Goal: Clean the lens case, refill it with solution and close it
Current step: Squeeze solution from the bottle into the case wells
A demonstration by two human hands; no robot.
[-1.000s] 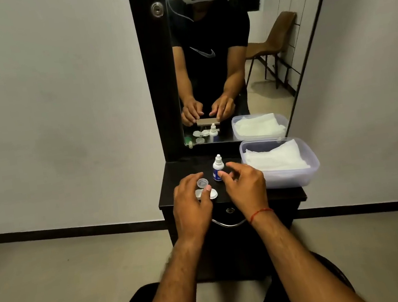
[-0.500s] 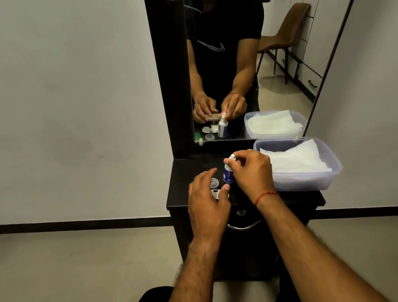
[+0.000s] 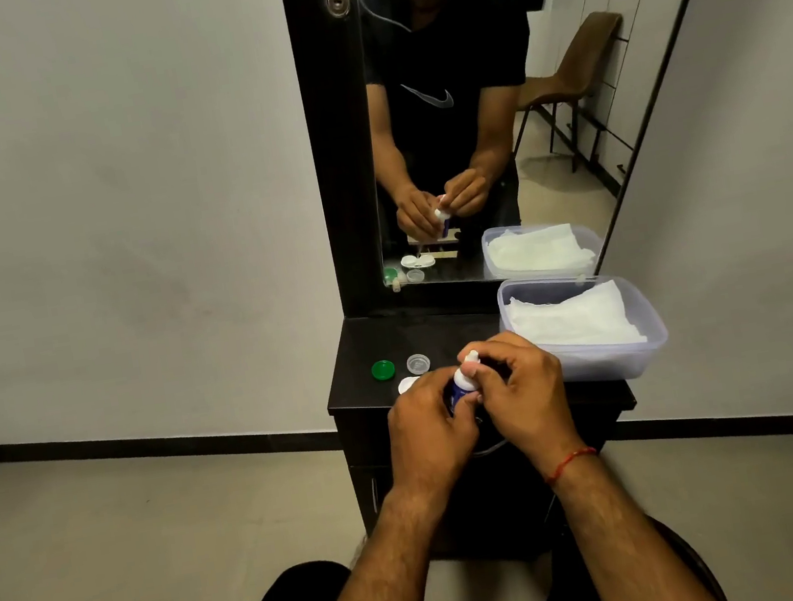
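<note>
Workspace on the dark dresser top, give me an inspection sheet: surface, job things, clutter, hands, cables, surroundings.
Surface: dark dresser top, bare patches show.
Job's things: solution bottle held above the front edge; lens case mostly hidden behind the left hand; green cap and clear cap lie loose, apart.
Clutter: plastic tub holding white tissues, at the right.
Grippers: left hand grips the bottle body; right hand pinches its tip.
Cables: nothing seen on the top.
Surroundings: mirror behind, white wall, tiled floor.
</note>
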